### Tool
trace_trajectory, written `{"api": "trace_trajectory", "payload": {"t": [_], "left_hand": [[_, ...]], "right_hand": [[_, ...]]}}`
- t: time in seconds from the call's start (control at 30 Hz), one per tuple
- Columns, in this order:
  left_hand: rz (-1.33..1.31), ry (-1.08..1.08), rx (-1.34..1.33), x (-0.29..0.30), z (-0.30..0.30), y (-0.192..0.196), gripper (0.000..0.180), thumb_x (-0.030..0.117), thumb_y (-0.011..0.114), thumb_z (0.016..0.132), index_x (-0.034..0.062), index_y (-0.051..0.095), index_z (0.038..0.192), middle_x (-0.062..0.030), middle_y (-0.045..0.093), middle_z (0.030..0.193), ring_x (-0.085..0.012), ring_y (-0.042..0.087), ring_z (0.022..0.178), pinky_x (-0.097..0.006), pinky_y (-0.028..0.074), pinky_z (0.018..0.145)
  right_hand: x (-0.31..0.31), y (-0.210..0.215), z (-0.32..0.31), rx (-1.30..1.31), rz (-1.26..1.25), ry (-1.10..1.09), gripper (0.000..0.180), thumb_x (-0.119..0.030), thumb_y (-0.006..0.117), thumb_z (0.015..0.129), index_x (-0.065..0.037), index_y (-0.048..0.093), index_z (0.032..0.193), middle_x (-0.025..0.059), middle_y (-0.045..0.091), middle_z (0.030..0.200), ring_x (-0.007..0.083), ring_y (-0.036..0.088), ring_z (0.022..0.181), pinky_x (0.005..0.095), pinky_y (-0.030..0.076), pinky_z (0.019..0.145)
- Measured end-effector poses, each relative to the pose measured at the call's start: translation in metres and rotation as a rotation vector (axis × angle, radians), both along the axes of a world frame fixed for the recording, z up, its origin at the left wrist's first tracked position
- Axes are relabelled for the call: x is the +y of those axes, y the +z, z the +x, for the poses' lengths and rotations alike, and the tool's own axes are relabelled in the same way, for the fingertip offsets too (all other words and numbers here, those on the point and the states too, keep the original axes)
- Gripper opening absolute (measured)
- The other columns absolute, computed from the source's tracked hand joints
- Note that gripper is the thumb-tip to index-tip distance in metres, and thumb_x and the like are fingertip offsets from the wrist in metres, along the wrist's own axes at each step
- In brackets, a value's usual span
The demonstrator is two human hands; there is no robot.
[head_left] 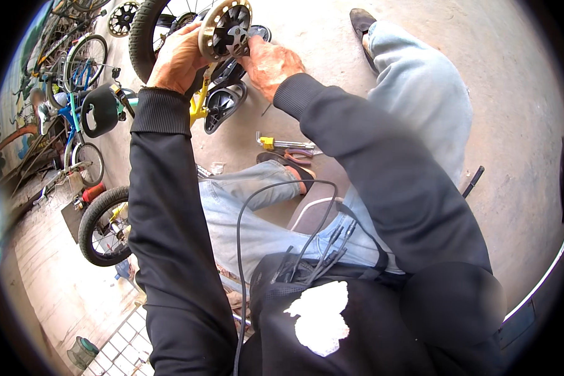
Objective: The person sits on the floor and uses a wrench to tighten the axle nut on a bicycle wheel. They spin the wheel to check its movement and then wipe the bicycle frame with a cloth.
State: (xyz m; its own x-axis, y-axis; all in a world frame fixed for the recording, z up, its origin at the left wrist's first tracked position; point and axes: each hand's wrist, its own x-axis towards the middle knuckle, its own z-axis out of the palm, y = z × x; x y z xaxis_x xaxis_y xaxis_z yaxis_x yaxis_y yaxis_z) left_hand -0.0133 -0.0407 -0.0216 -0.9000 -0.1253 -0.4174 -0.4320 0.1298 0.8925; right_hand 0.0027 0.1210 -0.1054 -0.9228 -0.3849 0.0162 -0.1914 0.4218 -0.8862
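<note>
At the top middle of the frame, the left hand curls by the small wheel and the right hand touches its middle with bent fingers, how tight I can't tell; this side looks unfinished, while the matching wheel, upper left, may be done.

Bicycle workshop: bikes, pliers on floor
</note>
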Motion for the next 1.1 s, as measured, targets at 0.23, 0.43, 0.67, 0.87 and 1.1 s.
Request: {"api": "trace_trajectory", "payload": {"t": [0.23,0.43,0.67,0.87,1.1], "left_hand": [[0.007,0.002,0.003,-0.003,0.000,-0.002,0.027,0.020,0.061,0.088,0.0048,0.060,0.109,-0.0021,0.064,0.093,-0.0068,0.062,0.079,-0.021,0.052,0.064],[0.004,0.025,0.012,-0.003,0.000,-0.003,0.026,0.019,0.061,0.088,0.0044,0.060,0.109,-0.0024,0.064,0.092,-0.0071,0.062,0.078,-0.021,0.053,0.063],[0.028,0.006,0.009,-0.005,-0.002,-0.004,0.025,0.017,0.060,0.088,0.0037,0.060,0.109,-0.0033,0.064,0.093,-0.0080,0.063,0.078,-0.022,0.056,0.064],[0.021,0.021,0.006,-0.007,-0.001,-0.003,0.024,0.017,0.061,0.088,0.0037,0.060,0.107,-0.0035,0.064,0.093,-0.0086,0.064,0.078,-0.023,0.056,0.065],[0.000,-0.001,0.010,0.000,-0.002,0.000,0.024,0.018,0.061,0.087,0.0042,0.060,0.108,-0.0038,0.064,0.093,-0.0089,0.064,0.078,-0.023,0.056,0.066]], "right_hand": [[-0.001,0.046,0.013,-0.803,-0.670,0.077,0.036,-0.028,0.048,0.092,0.007,0.056,0.098,0.0159,0.064,0.074,0.0193,0.064,0.053,0.0295,0.054,0.049],[0.001,0.049,0.014,-0.723,-0.536,0.026,0.035,-0.028,0.051,0.091,0.005,0.061,0.097,0.0162,0.065,0.077,0.0210,0.065,0.057,0.0313,0.055,0.055],[-0.012,0.026,0.014,-0.549,-0.441,0.002,0.036,-0.031,0.052,0.091,0.003,0.060,0.100,0.0131,0.063,0.075,0.0185,0.063,0.061,0.0310,0.052,0.054],[-0.015,0.018,0.017,-0.217,-0.261,-0.055,0.035,-0.030,0.051,0.091,0.003,0.056,0.100,0.0218,0.063,0.077,0.0325,0.065,0.067,0.0417,0.052,0.065],[-0.015,-0.004,0.008,-0.036,-0.098,-0.077,0.034,-0.032,0.052,0.090,0.002,0.052,0.094,0.0249,0.063,0.080,0.0413,0.062,0.080,0.0486,0.048,0.074]]}}
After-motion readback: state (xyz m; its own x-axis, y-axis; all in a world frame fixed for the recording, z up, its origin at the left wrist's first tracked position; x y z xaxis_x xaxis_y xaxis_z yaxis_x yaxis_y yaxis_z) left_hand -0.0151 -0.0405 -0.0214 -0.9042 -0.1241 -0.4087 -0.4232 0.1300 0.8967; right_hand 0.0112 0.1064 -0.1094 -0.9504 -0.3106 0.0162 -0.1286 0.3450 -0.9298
